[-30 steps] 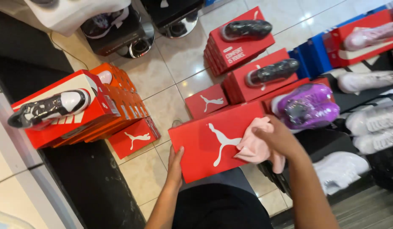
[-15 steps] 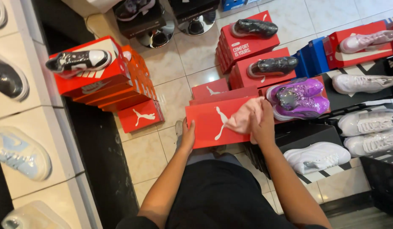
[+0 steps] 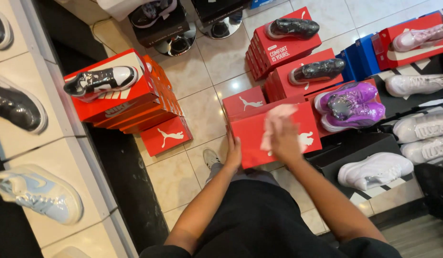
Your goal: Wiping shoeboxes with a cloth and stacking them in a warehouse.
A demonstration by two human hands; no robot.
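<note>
Shifted since the earlier frame: the red cardboard shoe box with a white leaping-animal mark [image 3: 278, 138] now sits lower and closer to the person's lap, and the pale pink cloth [image 3: 275, 125] has travelled from the box's upper right corner toward the middle of its lid. By this reading, the wiping has moved across the lid face rather than finished.

Item, hands: left hand [image 3: 234, 153] lies flat along the box's left edge, fingers closed against the side, steadying it. Right hand [image 3: 284, 139] presses on the lid with the cloth bunched under and above the fingers.

Item, near surroundings: a smaller matching red box [image 3: 244, 101] stands just behind; a pair of glossy purple trainers [image 3: 349, 105] rests on a box to the right. White trainers [image 3: 374, 169] lie on a dark stand below them.

Item, further out: a stack of orange-red boxes [image 3: 135, 102] carries a black-and-white trainer [image 3: 101, 82]. Two black trainers [image 3: 293, 27] top red boxes beyond. A light blue trainer [image 3: 37, 193] sits on the white shelf [image 3: 83, 157] at left. Floor is cream tile [image 3: 202, 110].
</note>
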